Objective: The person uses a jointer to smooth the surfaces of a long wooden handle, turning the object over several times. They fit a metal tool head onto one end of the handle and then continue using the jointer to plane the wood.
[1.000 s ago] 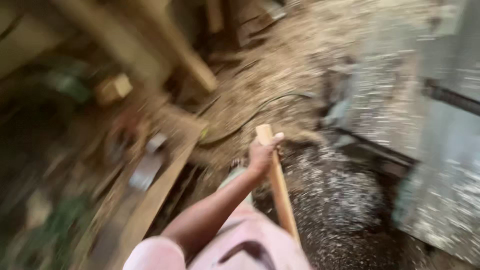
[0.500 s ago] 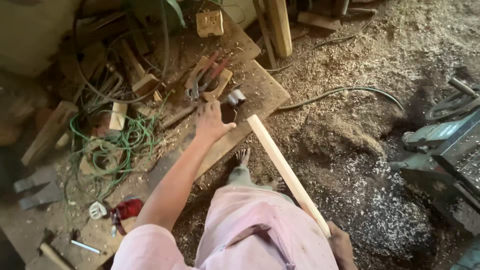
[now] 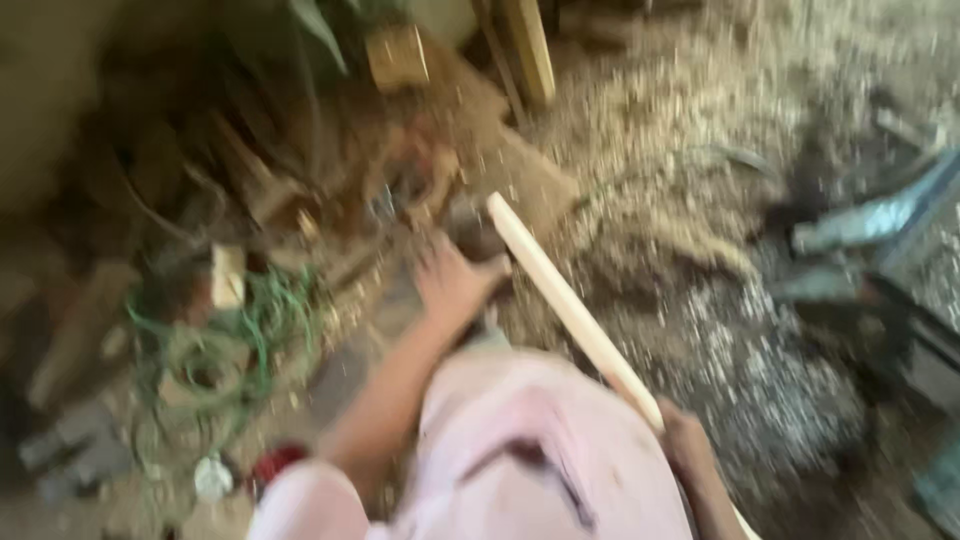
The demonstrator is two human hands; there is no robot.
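Observation:
The view is blurred by motion. My right hand (image 3: 688, 445) grips the lower part of a long pale wooden stick (image 3: 570, 305), which slants up and to the left. My left hand (image 3: 455, 280) reaches forward over a flat wooden board (image 3: 520, 170) on the ground, fingers spread, close to the stick's upper end and to a dark object I cannot make out. It holds nothing that I can see. My pink shirt (image 3: 520, 450) fills the lower middle.
Sawdust and shavings (image 3: 690, 200) cover the ground to the right. A grey machine (image 3: 880, 260) stands at the right edge. Green cord (image 3: 250, 330), wood offcuts (image 3: 395, 55) and tools lie in a heap on the left.
The camera has swung and blurred. My left hand stays stretched over the board and now sits nearer the stick's top. My right hand keeps its hold on the stick.

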